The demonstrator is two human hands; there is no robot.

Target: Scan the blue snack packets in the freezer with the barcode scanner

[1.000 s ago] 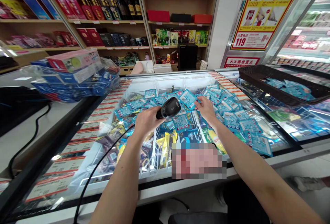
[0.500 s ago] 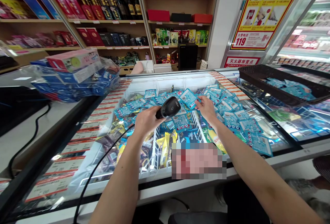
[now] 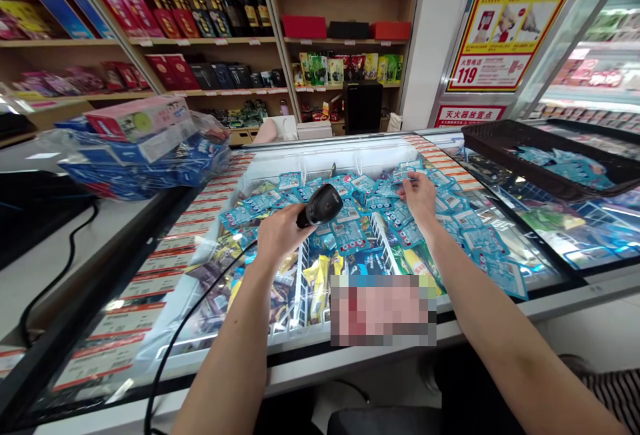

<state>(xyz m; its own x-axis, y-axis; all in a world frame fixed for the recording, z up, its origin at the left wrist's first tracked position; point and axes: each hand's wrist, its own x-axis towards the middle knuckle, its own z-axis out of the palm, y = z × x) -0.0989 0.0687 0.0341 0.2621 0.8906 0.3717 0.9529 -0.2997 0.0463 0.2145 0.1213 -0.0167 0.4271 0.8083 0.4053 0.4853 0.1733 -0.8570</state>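
Observation:
A black handheld barcode scanner (image 3: pixel 323 206) is gripped in my left hand (image 3: pixel 283 235), its head pointing right over the freezer. Its black cord (image 3: pixel 187 325) trails down to the lower left. My right hand (image 3: pixel 420 198) has its fingertips pinched at the edge of a blue packet (image 3: pixel 395 186), among the packets at the back right. Many similar flat blue packets (image 3: pixel 350 237) with white label panels lie spread over the glass and the goods. The exact contact under my right fingers is partly hidden.
The chest freezer (image 3: pixel 300 375) holds wire baskets with yellow packs (image 3: pixel 317 285). A brown tray (image 3: pixel 545 175) containing blue packets stands right. Bagged blue boxes (image 3: pixel 145 151) sit left. A pixelated rectangle (image 3: pixel 383 311) covers part of the front edge. Stocked shelves (image 3: pixel 200 41) stand behind.
My right hand has let go of the blue packet it held near the scanner and moved right, to other packets. My left hand still holds the scanner, shifted slightly left.

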